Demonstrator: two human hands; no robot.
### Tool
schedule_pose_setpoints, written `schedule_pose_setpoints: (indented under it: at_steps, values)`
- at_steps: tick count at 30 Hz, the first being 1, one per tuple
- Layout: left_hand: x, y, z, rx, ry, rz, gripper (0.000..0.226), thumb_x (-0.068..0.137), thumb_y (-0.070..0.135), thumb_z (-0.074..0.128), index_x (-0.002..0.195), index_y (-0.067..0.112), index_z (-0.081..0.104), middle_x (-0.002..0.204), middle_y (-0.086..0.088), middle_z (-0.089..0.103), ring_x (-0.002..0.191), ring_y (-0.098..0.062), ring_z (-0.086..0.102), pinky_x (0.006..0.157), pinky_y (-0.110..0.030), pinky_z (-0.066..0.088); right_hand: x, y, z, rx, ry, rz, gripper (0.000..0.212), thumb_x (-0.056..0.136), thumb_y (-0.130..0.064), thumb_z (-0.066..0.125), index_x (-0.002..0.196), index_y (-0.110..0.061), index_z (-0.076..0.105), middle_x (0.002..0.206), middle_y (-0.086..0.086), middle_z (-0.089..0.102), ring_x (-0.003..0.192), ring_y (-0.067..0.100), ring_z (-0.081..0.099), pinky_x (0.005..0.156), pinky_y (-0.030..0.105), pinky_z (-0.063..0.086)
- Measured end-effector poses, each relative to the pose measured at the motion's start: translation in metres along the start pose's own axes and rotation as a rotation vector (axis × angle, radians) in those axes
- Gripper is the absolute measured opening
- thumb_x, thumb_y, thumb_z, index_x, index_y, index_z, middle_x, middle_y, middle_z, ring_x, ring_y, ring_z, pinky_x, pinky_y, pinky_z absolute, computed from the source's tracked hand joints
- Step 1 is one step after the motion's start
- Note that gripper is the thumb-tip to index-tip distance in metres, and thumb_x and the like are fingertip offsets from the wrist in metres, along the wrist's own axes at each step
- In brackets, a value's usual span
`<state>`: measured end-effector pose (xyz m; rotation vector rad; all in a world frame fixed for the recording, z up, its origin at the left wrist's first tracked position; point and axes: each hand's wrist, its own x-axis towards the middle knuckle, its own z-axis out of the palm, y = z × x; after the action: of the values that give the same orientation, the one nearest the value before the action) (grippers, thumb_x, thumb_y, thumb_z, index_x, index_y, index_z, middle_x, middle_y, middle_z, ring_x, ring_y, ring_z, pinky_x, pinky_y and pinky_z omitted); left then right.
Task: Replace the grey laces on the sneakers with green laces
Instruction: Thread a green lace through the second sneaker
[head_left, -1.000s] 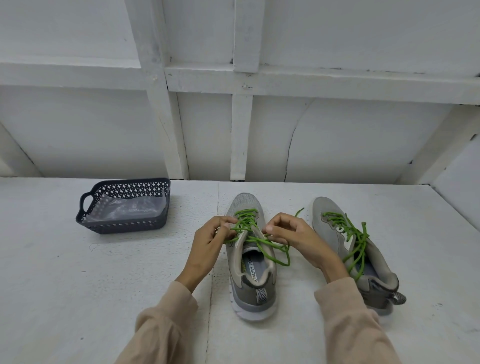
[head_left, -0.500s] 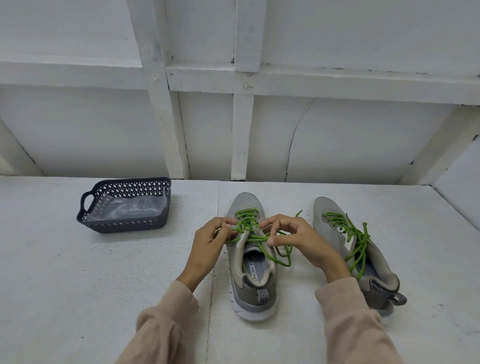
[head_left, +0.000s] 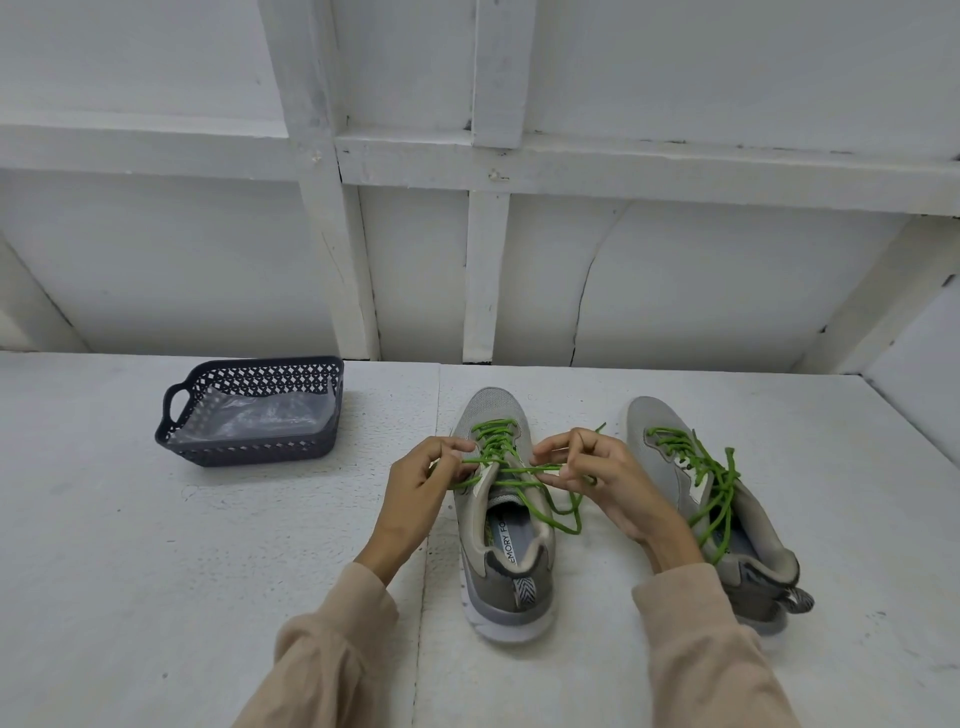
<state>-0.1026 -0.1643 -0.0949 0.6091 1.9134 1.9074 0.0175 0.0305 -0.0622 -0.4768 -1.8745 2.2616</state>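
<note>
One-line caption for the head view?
Left hand and right hand pinch the green lace over the centre sneaker.

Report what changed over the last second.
Only the right hand moved: it loosened and re-pinched the green lace, drawing a strand straight across to the left hand. Both keep hold; the middle sneaker, the right sneaker and the basket stayed put.

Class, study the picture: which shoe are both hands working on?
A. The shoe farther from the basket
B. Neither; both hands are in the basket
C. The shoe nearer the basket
C: the left hand and right hand both pinch the green lace over the shoe nearer the basket.
</note>
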Motion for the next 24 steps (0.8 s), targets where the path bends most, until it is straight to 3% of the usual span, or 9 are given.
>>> schedule_pose_setpoints:
  at_steps: [6, 11, 15, 20, 24]
  values:
    - [0.001, 0.0, 0.0, -0.006, 0.01, -0.011, 0.024, 0.098, 0.004, 0.048, 0.09, 0.009, 0.071, 0.106, -0.006, 0.07, 0.091, -0.02, 0.072, 0.086, -0.032, 0.056, -0.003, -0.003, 0.002, -0.089, -0.033, -0.051, 0.019, 0.069, -0.003, 0.066, 0.082, -0.007, 0.052, 0.119, 0.014, 0.063, 0.11, 0.03, 0.063, 0.096, 0.044, 0.052]
    - [0.001, 0.002, 0.001, 0.0, 0.015, -0.019, 0.023, 0.098, 0.005, 0.048, 0.092, 0.006, 0.07, 0.106, -0.007, 0.071, 0.09, -0.019, 0.072, 0.085, -0.031, 0.057, -0.012, -0.02, 0.015, -0.497, -0.156, -0.102, 0.022, 0.069, -0.014, 0.085, 0.076, -0.017, 0.064, 0.123, -0.003, 0.059, 0.115, 0.007, 0.058, 0.097, 0.031, 0.048]
    - [0.001, 0.002, 0.001, -0.011, 0.013, -0.021, 0.022, 0.098, 0.004, 0.048, 0.094, -0.002, 0.069, 0.107, -0.01, 0.07, 0.09, -0.019, 0.072, 0.082, -0.026, 0.057, -0.013, -0.021, 0.026, -0.778, -0.106, -0.145, 0.03, 0.062, -0.014, 0.09, 0.067, -0.025, 0.063, 0.113, -0.005, 0.058, 0.111, -0.003, 0.053, 0.081, 0.028, 0.055]
    - [0.002, 0.001, 0.0, -0.022, 0.005, -0.016, 0.02, 0.097, 0.002, 0.049, 0.093, -0.007, 0.066, 0.107, -0.013, 0.069, 0.09, -0.021, 0.072, 0.081, -0.024, 0.057, -0.011, -0.02, 0.025, -0.793, -0.075, -0.187, 0.026, 0.066, 0.001, 0.077, 0.065, -0.022, 0.063, 0.105, -0.004, 0.062, 0.106, 0.005, 0.059, 0.077, 0.031, 0.057]
    - [0.002, 0.001, 0.0, -0.015, 0.007, -0.02, 0.021, 0.098, 0.003, 0.049, 0.093, -0.006, 0.067, 0.106, -0.011, 0.069, 0.089, -0.019, 0.073, 0.079, -0.022, 0.056, -0.012, -0.022, 0.019, -0.725, -0.032, -0.151, 0.025, 0.068, -0.006, 0.082, 0.076, -0.019, 0.062, 0.104, -0.01, 0.067, 0.095, 0.001, 0.063, 0.08, 0.02, 0.052]
